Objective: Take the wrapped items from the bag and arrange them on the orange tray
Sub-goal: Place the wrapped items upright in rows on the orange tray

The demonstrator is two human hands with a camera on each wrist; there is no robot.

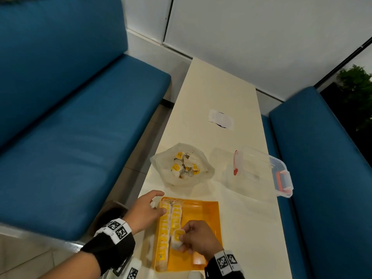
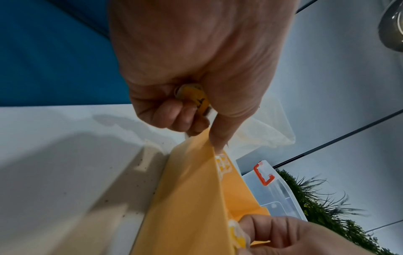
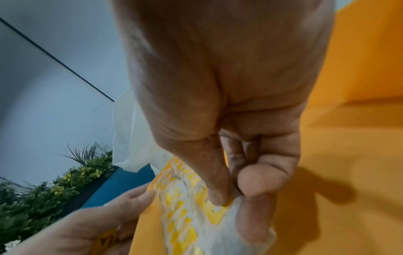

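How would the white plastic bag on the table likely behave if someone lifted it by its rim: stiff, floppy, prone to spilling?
The bag looks thin and crumpled, so it is probably floppy and would sag. Its mouth gapes open over loose wrapped items, so a one-sided lift might spill some. It probably weighs little, since the items look small.

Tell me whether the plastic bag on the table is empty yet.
Not empty. The bag sits open on the table beyond the orange tray, and several yellow-and-white wrapped items lie visible inside its mouth.
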